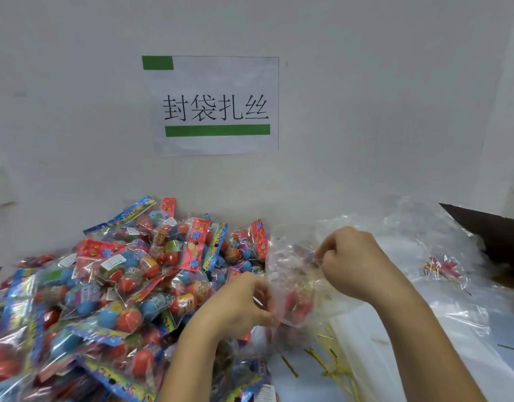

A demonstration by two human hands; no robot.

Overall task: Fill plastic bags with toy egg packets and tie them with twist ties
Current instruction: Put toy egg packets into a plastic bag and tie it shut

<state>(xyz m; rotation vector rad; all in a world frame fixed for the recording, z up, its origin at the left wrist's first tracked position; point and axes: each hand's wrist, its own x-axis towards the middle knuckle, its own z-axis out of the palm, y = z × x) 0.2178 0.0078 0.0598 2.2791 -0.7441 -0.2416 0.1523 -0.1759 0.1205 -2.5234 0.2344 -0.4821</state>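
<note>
A clear plastic bag (293, 274) hangs between my two hands above the table, with red toy eggs (298, 304) showing through its lower part. My left hand (244, 303) pinches the bag's left edge. My right hand (351, 262) pinches its upper right edge, fingers curled. A big heap of toy egg packets (119, 285) with red and blue header cards fills the left side. Loose yellow twist ties (328, 364) lie on the table under the bag.
A stack of empty clear bags (441, 314) covers the right of the table. A dark cardboard flap (493, 230) juts in from the right. A filled bag with red packets (444, 269) lies far right. A paper sign (215, 105) hangs on the wall behind.
</note>
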